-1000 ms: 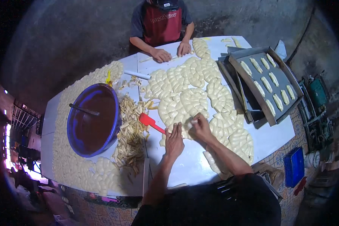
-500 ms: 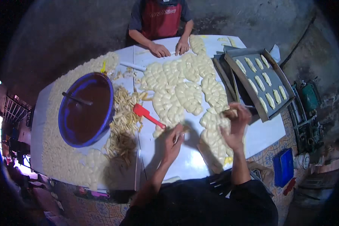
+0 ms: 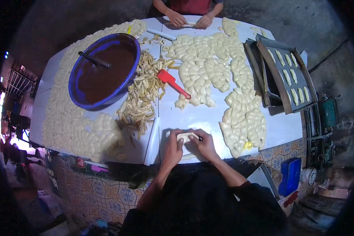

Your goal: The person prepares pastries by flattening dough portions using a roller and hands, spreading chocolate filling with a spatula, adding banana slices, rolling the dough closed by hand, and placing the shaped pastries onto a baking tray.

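Near the table's front edge, my left hand [image 3: 174, 146] and my right hand [image 3: 203, 145] pinch a flat pale dough piece [image 3: 187, 136] between them, fingers curled. A small dark object, too small to name, shows by my right fingertips. Just left of my hands lies a white roller [image 3: 152, 141]. Clustered dough pieces [image 3: 242, 122] cover the table to the right and farther back. A red spatula [image 3: 165, 76] lies on the dough's edge above my hands. A pile of peeled banana strips [image 3: 139, 96] is beside a blue tub [image 3: 133, 67] of brown paste.
Across the table [image 3: 283, 129], a co-worker's two hands [image 3: 176, 19] handle another dough strip near a second roller [image 3: 160, 34]. Stacked metal trays [image 3: 308, 83] with shaped dough sit at the back right. More dough [image 3: 90, 141] spreads along the left. A blue crate [image 3: 289, 177] stands below, right.
My hands have left the dough clusters and come together nearer the table's front edge, now holding a dough piece. The view has shifted, so the co-worker appears higher in it.
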`<state>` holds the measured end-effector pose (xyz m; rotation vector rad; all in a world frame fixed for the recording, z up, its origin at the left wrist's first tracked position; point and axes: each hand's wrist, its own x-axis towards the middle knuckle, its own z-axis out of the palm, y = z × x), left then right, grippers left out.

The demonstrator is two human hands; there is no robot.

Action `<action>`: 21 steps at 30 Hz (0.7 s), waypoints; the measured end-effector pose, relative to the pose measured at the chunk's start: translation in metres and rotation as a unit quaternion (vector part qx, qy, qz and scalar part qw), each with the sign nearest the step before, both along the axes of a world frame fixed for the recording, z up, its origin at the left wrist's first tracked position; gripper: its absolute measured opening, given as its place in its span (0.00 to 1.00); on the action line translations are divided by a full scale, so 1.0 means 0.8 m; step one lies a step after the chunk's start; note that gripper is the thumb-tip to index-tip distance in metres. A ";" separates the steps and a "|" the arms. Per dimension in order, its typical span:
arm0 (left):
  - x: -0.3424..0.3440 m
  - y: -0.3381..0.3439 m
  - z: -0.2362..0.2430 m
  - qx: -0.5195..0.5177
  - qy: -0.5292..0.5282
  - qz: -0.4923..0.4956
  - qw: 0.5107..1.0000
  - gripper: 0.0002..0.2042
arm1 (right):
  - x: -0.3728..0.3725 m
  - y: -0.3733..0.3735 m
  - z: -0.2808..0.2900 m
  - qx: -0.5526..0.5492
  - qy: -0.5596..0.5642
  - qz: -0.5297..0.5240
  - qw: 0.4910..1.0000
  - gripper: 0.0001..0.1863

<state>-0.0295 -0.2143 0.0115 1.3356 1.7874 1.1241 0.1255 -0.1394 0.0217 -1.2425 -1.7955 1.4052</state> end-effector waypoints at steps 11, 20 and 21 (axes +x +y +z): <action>0.001 -0.013 -0.006 -0.038 0.272 -0.218 0.937 0.41 | 0.025 -0.006 -0.033 0.399 -0.295 0.282 0.821 0.34; -0.015 -0.046 0.005 0.044 0.337 -0.023 0.940 0.45 | 0.054 0.002 -0.043 0.457 -0.278 0.225 0.814 0.23; -0.026 -0.060 -0.011 0.020 0.327 0.123 0.937 0.40 | 0.056 0.006 -0.038 0.458 -0.293 0.223 0.809 0.23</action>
